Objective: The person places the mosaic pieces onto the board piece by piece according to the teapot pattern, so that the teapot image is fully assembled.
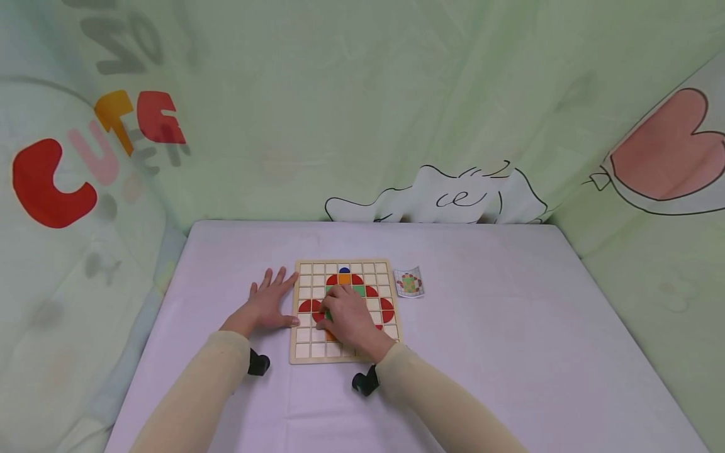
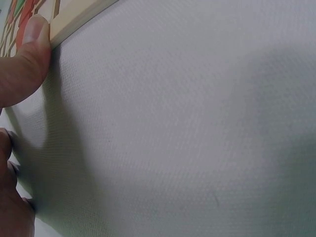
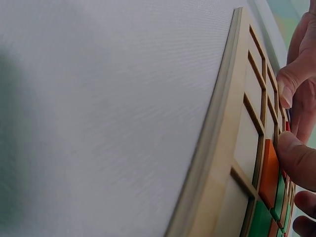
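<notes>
A wooden grid board (image 1: 303, 350) lies on the table, partly filled with red, green, orange and blue tiles. My left hand (image 1: 269, 303) is spread flat at its left side, thumb (image 2: 29, 59) and a fingertip touching the frame. Over the board's middle, my right hand (image 1: 351, 318) has bent fingers, with thumb and forefinger apart around red and green tiles. In the right wrist view its thumb (image 3: 298, 158) touches the board beside an orange tile (image 3: 269, 173). Whether a tile is pinched there is hidden. Above sits a blue half-round tile (image 1: 344, 270).
A small printed card (image 1: 409, 282) with a coloured grid pattern lies just right of the board. The table (image 1: 510, 327) has a pale lilac cover. Printed cloth (image 1: 362, 113) hangs at the back and sides. Black devices (image 1: 365, 381) sit at both wrists.
</notes>
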Available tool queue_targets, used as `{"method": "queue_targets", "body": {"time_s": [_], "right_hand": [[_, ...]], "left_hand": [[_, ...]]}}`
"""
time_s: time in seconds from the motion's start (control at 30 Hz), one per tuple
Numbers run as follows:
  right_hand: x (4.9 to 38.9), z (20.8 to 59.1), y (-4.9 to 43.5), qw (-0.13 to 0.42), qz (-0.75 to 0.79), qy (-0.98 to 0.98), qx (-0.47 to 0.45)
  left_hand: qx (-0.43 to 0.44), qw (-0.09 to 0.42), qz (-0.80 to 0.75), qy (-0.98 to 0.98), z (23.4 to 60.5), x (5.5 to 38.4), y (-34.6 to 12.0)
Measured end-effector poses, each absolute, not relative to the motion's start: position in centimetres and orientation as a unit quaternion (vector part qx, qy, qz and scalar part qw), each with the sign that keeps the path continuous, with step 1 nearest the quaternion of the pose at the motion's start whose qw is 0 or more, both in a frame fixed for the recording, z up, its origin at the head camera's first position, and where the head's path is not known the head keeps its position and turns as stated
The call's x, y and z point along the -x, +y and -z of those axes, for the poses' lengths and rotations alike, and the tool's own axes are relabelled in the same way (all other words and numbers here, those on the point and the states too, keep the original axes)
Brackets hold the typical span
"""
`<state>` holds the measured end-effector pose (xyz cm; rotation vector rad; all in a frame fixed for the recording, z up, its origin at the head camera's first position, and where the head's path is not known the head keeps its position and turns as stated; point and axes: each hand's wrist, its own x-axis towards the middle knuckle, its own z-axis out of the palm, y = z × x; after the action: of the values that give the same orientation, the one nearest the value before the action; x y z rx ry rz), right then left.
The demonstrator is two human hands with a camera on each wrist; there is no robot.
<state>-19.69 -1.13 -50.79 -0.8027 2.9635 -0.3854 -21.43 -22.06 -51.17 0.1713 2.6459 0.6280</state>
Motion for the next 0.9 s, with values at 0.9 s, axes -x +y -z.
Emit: {"method": "queue_targets", "body": {"time_s": [0.9], "right_hand": [[22.2, 49.7, 14.3, 0.026, 0.282, 0.952, 0.111]], "left_hand": [[-0.069, 0.227, -0.215, 0.947, 53.2, 21.2, -22.7]]}}
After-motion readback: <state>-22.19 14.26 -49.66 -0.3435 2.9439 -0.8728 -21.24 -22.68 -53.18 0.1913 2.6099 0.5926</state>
